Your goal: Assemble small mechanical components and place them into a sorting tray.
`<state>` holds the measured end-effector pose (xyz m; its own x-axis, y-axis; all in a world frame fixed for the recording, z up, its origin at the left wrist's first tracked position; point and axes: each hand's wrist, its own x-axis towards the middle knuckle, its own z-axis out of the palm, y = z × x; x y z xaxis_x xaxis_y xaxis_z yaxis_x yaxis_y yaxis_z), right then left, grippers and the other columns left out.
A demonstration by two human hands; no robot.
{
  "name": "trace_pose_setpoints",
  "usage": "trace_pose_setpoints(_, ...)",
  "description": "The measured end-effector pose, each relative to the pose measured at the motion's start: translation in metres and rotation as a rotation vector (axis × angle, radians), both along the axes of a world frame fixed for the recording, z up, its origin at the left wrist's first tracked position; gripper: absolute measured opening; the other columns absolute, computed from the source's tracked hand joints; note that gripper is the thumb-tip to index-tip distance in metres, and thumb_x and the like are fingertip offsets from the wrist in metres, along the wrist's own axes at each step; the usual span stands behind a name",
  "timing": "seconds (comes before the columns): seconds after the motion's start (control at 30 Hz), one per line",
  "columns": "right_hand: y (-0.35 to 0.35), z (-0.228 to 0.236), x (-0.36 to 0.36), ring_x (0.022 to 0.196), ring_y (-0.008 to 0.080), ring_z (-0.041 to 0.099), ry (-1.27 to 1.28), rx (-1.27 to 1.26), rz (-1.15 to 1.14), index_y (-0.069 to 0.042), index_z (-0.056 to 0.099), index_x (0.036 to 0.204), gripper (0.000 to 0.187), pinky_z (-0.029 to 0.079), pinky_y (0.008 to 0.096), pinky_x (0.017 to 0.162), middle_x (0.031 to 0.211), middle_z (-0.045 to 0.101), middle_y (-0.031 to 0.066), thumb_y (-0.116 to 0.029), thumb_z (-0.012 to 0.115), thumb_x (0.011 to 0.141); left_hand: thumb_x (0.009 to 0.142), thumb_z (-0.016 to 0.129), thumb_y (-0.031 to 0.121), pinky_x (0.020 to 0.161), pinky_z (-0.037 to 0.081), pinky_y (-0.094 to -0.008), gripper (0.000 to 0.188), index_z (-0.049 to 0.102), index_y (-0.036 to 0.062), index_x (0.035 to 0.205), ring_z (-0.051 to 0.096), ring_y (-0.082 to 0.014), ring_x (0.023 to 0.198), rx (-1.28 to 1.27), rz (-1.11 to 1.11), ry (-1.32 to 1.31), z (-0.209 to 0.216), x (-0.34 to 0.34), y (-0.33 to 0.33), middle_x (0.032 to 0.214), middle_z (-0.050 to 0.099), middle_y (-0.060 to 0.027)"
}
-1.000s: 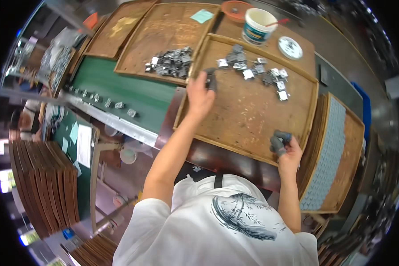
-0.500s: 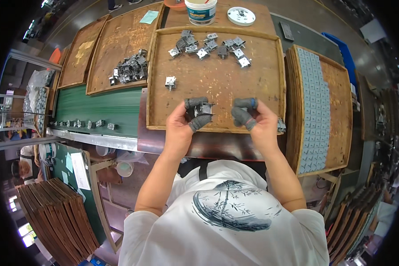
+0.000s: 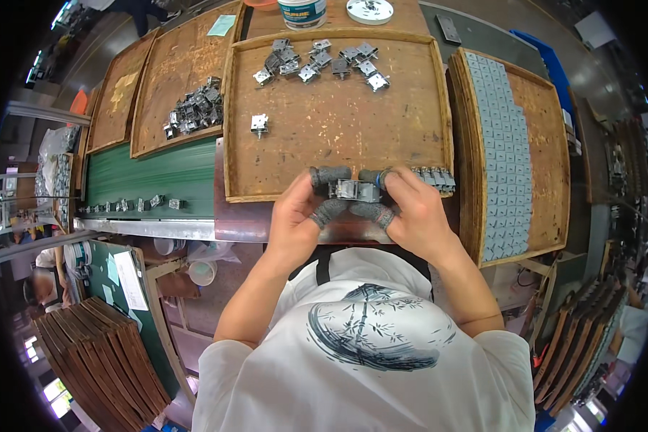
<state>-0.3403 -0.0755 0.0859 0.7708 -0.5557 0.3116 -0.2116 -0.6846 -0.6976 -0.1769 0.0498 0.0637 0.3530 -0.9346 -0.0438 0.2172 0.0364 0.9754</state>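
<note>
A small boxy silver metal part [image 3: 355, 191] is held between both my hands, just over the front edge of a shallow wooden tray [image 3: 338, 140]. My left hand [image 3: 299, 209] pinches its left end with finger and thumb, both in grey fabric finger covers. At the other end, the covered finger and thumb of my right hand [image 3: 414, 209] close on it too. Beside my right hand, several similar parts [image 3: 433, 178] sit in a row in the tray's front right corner. A single part [image 3: 259, 125] lies at the tray's left, and a loose cluster [image 3: 288, 57] fills the back.
Left of the tray, a green belt [image 3: 151, 169] carries several small parts, below another wooden tray with a heap of metal parts [image 3: 194, 108]. Stacked trays with rows of grey pieces [image 3: 504, 151] stand at the right. A bucket [image 3: 302, 13] and a white lid [image 3: 369, 10] are behind.
My right hand has come left and taken hold of the part that my left hand alone held. The view has shifted slightly, and the row at the front right corner shows more.
</note>
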Motion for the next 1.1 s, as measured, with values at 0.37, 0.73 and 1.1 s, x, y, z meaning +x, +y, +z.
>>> trace_pose_setpoints(0.37, 0.003, -0.038, -0.006, 0.073, 0.0387, 0.059, -0.045, -0.238, -0.167, 0.003, 0.061, 0.091, 0.023, 0.051, 0.0436, 0.063, 0.088, 0.058, 0.0169, 0.001, 0.071, 0.070, 0.073, 0.067, -0.005, 0.076, 0.049, -0.0413, 0.072, 0.045, 0.0019, 0.140, 0.056, -0.0357, 0.092, 0.004, 0.175, -0.917, -0.014, -0.044, -0.024, 0.107, 0.049, -0.0173)
trace_pose_setpoints(0.73, -0.025, -0.029, -0.033, 0.083, 0.0128, 0.063, 0.068, 0.648, 0.067, 0.000, 0.059, 0.112, 0.051, 0.051, 0.0307, 0.075, 0.091, 0.067, 0.0085, -0.029, 0.080, 0.075, 0.062, 0.082, 0.010, 0.091, 0.052, -0.0383, 0.066, 0.062, 0.0023, 0.125, 0.063, -0.0343, 0.108, -0.255, -0.079, -0.749, -0.029, -0.038, -0.044, 0.126, 0.062, -0.0167)
trace_pose_setpoints(1.1, -0.017, -0.040, -0.050, 0.075, 0.0136, 0.064, 0.039, 0.738, -0.178, 0.000, 0.061, 0.102, 0.040, 0.052, 0.0304, 0.068, 0.087, 0.068, 0.0068, -0.020, 0.084, 0.076, 0.068, 0.073, -0.002, 0.071, 0.052, -0.0354, 0.053, 0.065, 0.0038, 0.120, 0.064, -0.0281, 0.083, -0.015, -0.164, -0.667, -0.020, -0.019, -0.055, 0.094, 0.062, -0.0125)
